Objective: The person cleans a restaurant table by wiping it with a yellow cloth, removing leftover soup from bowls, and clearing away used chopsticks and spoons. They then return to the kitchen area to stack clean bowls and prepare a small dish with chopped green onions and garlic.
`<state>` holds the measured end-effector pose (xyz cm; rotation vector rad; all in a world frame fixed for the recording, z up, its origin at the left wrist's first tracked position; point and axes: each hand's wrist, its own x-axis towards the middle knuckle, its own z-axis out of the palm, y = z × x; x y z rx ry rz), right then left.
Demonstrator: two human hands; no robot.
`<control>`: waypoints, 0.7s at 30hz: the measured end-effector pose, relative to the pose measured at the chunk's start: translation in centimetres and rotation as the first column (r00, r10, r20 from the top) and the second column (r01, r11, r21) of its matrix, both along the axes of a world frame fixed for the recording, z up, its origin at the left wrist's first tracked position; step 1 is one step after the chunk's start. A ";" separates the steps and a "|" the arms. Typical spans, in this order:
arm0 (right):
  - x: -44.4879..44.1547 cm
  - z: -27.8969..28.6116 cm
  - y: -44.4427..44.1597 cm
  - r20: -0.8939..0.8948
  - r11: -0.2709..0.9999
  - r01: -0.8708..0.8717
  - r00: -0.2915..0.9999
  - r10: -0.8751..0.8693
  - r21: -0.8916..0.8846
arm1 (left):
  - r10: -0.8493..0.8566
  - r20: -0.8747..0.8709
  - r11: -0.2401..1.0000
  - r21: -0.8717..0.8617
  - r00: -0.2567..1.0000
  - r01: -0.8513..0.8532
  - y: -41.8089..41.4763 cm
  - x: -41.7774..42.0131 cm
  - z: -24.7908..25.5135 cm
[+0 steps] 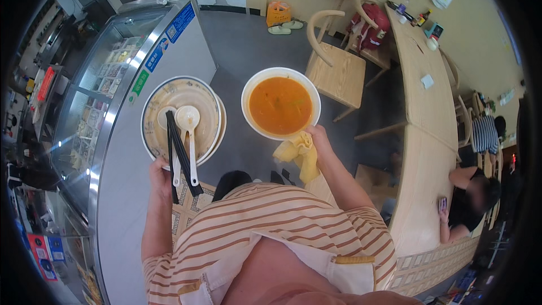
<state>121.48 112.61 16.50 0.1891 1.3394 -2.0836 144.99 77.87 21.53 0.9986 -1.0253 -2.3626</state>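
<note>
My left hand (160, 177) grips the near rim of a stack of used bowls (148, 106). In the top bowl lie two white spoons (187, 119) and several black chopsticks (180, 152), their handles jutting over the rim towards me. My right hand (320, 137) holds the near right rim of a white bowl (246, 93), which contains orange-red broth (280, 105). A crumpled yellow cloth (305, 159) hangs from that same hand, just below the bowl. The two loads are held apart, side by side, above the grey floor.
A glass-fronted food display counter (127, 89) runs along the left. Right of me stand a wooden chair (338, 72) and a long wooden table (427, 110), where a person (470, 203) sits holding a phone. Slippers (280, 30) and an orange bag (278, 13) lie ahead by the wall.
</note>
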 end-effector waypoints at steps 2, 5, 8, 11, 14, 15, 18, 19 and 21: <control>-4.9 -0.7 -2.7 0.001 0.998 0.059 0.998 -0.059 0.020 | 0.000 0.046 0.994 -0.108 0.999 0.005 -2.2 -5.4 0.6; -12.8 -0.4 -7.2 0.021 0.994 0.082 0.997 -0.081 -0.071 | -0.062 0.005 0.998 -0.018 0.998 0.062 -8.6 -13.3 -2.3; -20.9 -1.3 -11.4 0.125 0.995 0.086 0.989 -0.079 -0.051 | -0.091 -0.017 0.996 0.003 0.996 0.091 -12.1 -24.0 -2.4; -29.5 -2.4 -14.3 0.100 0.988 0.150 0.984 -0.146 -0.033 | -0.167 -0.098 0.984 0.048 0.981 0.172 -15.3 -35.2 -1.7; -36.0 -3.2 -17.2 0.111 0.977 0.214 0.971 -0.211 -0.018 | -0.228 -0.100 0.968 0.085 0.968 0.237 -18.3 -44.0 -1.7; -38.4 -1.7 -18.9 0.086 0.973 0.232 0.969 -0.233 0.012 | -0.251 -0.112 0.961 0.093 0.961 0.262 -19.6 -47.1 -1.8; -46.4 -0.6 -22.2 0.069 0.968 0.243 0.967 -0.247 0.068 | -0.250 -0.097 0.961 0.100 0.963 0.259 -22.1 -56.9 -1.8; -49.4 -0.7 -23.0 0.079 0.969 0.232 0.968 -0.239 0.089 | -0.229 -0.102 0.964 0.112 0.968 0.240 -22.6 -60.1 -1.8; -55.2 -0.6 -25.0 0.062 0.971 0.214 0.973 -0.221 0.103 | -0.189 -0.108 0.971 0.124 0.976 0.202 -24.3 -66.3 -2.9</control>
